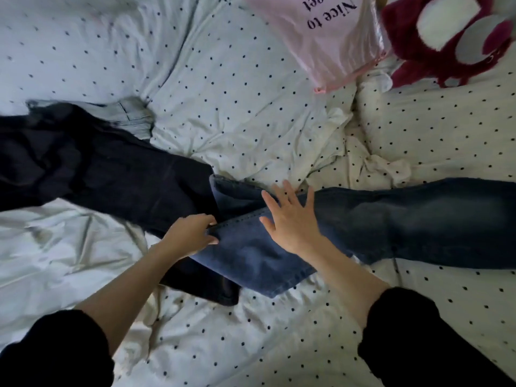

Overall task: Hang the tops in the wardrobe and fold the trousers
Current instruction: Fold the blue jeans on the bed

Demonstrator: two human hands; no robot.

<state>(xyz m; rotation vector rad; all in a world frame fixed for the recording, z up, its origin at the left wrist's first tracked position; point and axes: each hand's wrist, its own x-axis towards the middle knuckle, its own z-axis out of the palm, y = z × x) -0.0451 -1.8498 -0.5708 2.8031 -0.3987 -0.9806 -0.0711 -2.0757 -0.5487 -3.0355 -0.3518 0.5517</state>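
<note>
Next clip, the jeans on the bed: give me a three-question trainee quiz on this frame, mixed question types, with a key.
1. True or false: the right hand lies flat with spread fingers on the blue jeans.
2. What does the left hand hold? A) the pink bag B) the hem of the jeans C) the plush toy
3. Fill in: a ____ garment lies left of the jeans.

Key: 1 true; 2 B; 3 black.

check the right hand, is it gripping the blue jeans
No, the right hand lies flat with fingers spread on the blue jeans, while the left hand pinches their hem.
</note>
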